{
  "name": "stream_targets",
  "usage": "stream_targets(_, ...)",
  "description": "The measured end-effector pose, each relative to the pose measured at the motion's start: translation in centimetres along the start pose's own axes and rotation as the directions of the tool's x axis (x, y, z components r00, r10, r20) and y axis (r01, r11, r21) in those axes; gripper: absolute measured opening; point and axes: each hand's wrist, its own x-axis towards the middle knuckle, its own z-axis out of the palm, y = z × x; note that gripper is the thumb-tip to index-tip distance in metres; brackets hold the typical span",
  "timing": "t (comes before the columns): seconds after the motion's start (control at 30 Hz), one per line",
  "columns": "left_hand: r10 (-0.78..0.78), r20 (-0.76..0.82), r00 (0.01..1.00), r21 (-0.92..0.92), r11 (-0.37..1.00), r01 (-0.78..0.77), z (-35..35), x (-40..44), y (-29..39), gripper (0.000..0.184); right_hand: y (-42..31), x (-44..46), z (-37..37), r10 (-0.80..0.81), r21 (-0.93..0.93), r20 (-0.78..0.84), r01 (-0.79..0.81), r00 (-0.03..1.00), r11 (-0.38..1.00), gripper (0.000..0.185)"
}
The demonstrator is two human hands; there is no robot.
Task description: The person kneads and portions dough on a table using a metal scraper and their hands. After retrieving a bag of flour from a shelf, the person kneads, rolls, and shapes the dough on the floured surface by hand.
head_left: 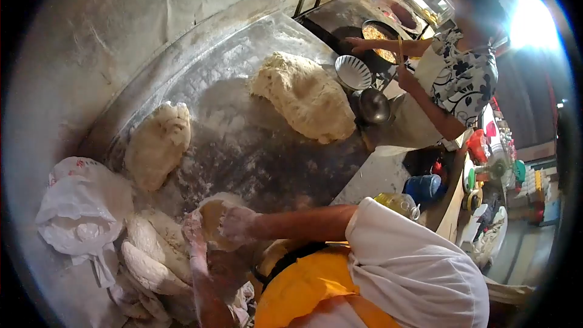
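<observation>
My left hand (194,229) and my right hand (238,223), both coated in flour, are closed around the sides of a round, tan piece of dough (212,217) at the near edge of the table. Fingers partly hide it, and its exact shape is hard to make out. Beyond my hands, a smaller dough lump (158,146) lies on the floury table (243,158). Farther off rests a large dough mass (303,97). Left of my hands are a white plastic bag (82,206) and pale, flour-dusted folded cloth or sacking (152,255).
A co-worker (461,73) at upper right works at a pan (379,39) of food. Beside the large dough are a striped bowl (353,72) and a metal bowl (373,105). A wall (121,36) borders the table. An oil jug (398,203) stands near my right arm.
</observation>
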Motion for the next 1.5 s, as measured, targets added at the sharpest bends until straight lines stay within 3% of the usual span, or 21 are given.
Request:
stream_targets(0.13, 0.275, 0.146, 0.950, 0.511, 0.801, -0.310, 1.2, -0.5, -2.9, 0.039, -1.0, -2.6, -9.7, 0.114, 0.051, 0.031, -0.116, 0.993, 0.992, 0.039)
stream_targets(0.17, 0.322, 0.172, 0.931, 0.569, 0.739, -0.361, 1.6, -0.6, -3.4, 0.041, -0.6, -2.9, -10.2, 0.086, -0.095, 0.026, -0.083, 0.996, 0.992, 0.039)
stream_targets(0.23, 0.407, 0.206, 0.890, 0.615, 0.654, -0.441, 2.3, -0.5, -4.6, 0.044, -0.1, -2.8, -9.7, 0.062, -0.239, 0.025, -0.054, 0.998, 0.970, 0.040)
stream_targets(0.27, 0.408, 0.198, 0.891, 0.583, 0.682, -0.441, 2.6, -0.5, -4.9, 0.045, 0.5, -2.5, -9.2, -0.026, -0.516, -0.033, 0.006, 0.999, 0.857, 0.039)
stream_targets(0.33, 0.209, 0.161, 0.965, 0.336, 0.907, -0.252, 4.1, -0.4, -3.4, 0.048, 1.3, -1.4, -9.1, -0.126, -0.753, -0.064, 0.035, 0.990, 0.657, 0.039)
stream_targets(0.37, 0.029, 0.136, 0.990, 0.148, 0.988, -0.049, 4.9, -0.5, -1.6, 0.049, 1.4, -1.0, -11.2, 0.056, -0.397, 0.039, -0.036, 0.998, 0.917, 0.037)
stream_targets(0.4, 0.148, 0.187, 0.971, 0.461, 0.860, -0.220, 4.6, -1.9, 2.0, 0.050, 1.5, -0.9, -11.7, 0.115, -0.187, 0.124, -0.091, 0.986, 0.978, 0.036)
stream_targets(0.43, 0.238, 0.271, 0.933, 0.706, 0.610, -0.360, 4.4, -2.7, 4.0, 0.051, 1.5, -0.8, -12.2, 0.173, 0.020, 0.207, -0.181, 0.963, 0.983, 0.035)
stream_targets(0.47, 0.238, 0.268, 0.934, 0.705, 0.612, -0.358, 4.6, -2.0, 1.2, 0.051, 1.3, -1.0, -11.9, 0.213, 0.104, 0.288, -0.251, 0.934, 0.962, 0.033)
stream_targets(0.53, 0.578, 0.232, 0.782, 0.721, 0.437, -0.537, 5.0, -0.4, -7.4, 0.049, 1.1, -1.6, -12.4, 0.240, 0.183, 0.375, -0.325, 0.896, 0.928, 0.030)
stream_targets(0.57, 0.576, 0.232, 0.784, 0.721, 0.439, -0.536, 5.0, -0.7, -5.1, 0.049, 0.9, -2.2, -13.4, 0.244, 0.227, 0.334, -0.329, 0.910, 0.917, 0.029)
stream_targets(0.6, 0.420, 0.199, 0.885, 0.564, 0.690, -0.454, 5.0, -0.8, -2.8, 0.048, 0.8, -2.5, -14.0, 0.251, 0.271, 0.293, -0.331, 0.923, 0.904, 0.028)
stream_targets(0.67, 0.238, 0.206, 0.949, 0.372, 0.878, -0.301, 5.0, -0.6, -1.8, 0.048, 1.4, -1.1, -12.7, 0.262, 0.188, 0.303, -0.327, 0.916, 0.926, 0.029)
stream_targets(0.77, 0.392, 0.219, 0.894, 0.620, 0.651, -0.437, 4.3, 3.2, -8.7, 0.051, 2.6, 0.8, -9.7, 0.287, 0.125, 0.253, -0.325, 0.924, 0.937, 0.030)
stream_targets(0.97, 0.322, 0.225, 0.920, 0.701, 0.602, -0.382, 5.5, -3.5, 1.6, 0.049, 2.3, 1.1, -7.7, 0.435, 0.101, 0.055, -0.438, 0.899, 0.893, 0.028)
stream_targets(1.03, 0.341, 0.172, 0.924, 0.589, 0.716, -0.374, 6.5, -3.9, 0.9, 0.047, 1.6, -1.1, -15.0, 0.330, 0.077, 0.315, -0.370, 0.890, 0.926, 0.026)
stream_targets(1.1, 0.285, 0.097, 0.954, 0.408, 0.863, -0.300, 7.4, -4.3, 1.8, 0.046, 2.2, 0.1, -10.4, 0.441, 0.237, 0.290, -0.510, 0.849, 0.827, 0.025)
stream_targets(1.23, 0.142, 0.001, 0.990, 0.032, 0.989, -0.142, 8.9, -5.0, 3.4, 0.044, 2.9, -1.0, -11.1, 0.261, 0.330, 0.353, -0.381, 0.898, 0.864, 0.028)
stream_targets(1.33, 0.626, 0.121, 0.770, 0.715, 0.483, -0.505, 7.5, -5.4, 5.5, 0.040, 2.5, -1.1, -13.1, 0.252, 0.401, 0.348, -0.386, 0.903, 0.831, 0.027)
stream_targets(1.4, 0.450, -0.019, 0.893, 0.388, 0.826, -0.408, 7.6, -6.2, 8.8, 0.041, 2.3, -1.0, -14.3, 0.297, 0.366, 0.454, -0.480, 0.840, 0.797, 0.027)
stream_targets(1.5, 0.276, -0.029, 0.961, 0.147, 0.952, -0.269, 7.2, -6.7, 11.0, 0.044, 3.6, -0.1, -11.5, 0.350, 0.271, 0.406, -0.477, 0.844, 0.836, 0.022)
